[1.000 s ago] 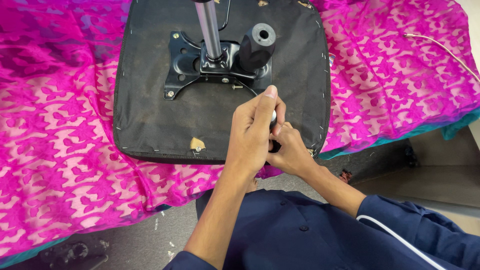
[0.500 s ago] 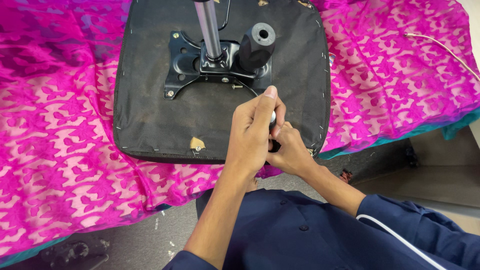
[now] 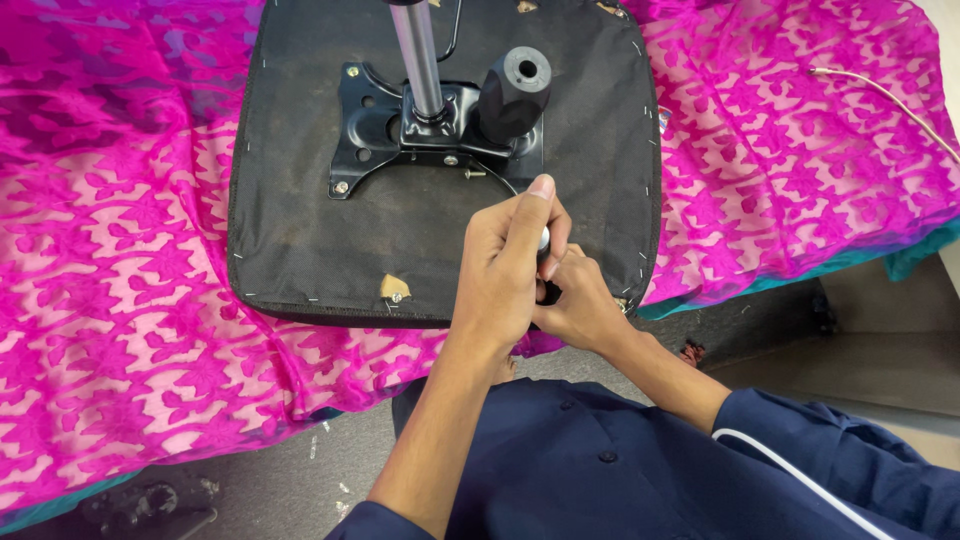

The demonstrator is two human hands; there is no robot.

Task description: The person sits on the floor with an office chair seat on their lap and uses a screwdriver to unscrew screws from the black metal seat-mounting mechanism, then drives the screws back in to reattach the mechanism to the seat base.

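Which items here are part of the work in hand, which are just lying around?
In hand: left hand and right hand closed on a small metal tool, over the upturned seat, black mounting plate, gas cylinder, black knob.

Lying about: pink cloth, cable.

Pink patterned cloth [image 3: 130, 300] above grey floor [image 3: 270, 480].

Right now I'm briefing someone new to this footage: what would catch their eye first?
The bright pink patterned cloth fills the surface. On it lies an upturned black fabric-covered seat base with a black metal plate and silver steel column. At its near edge, left hand and right hand grip something small.
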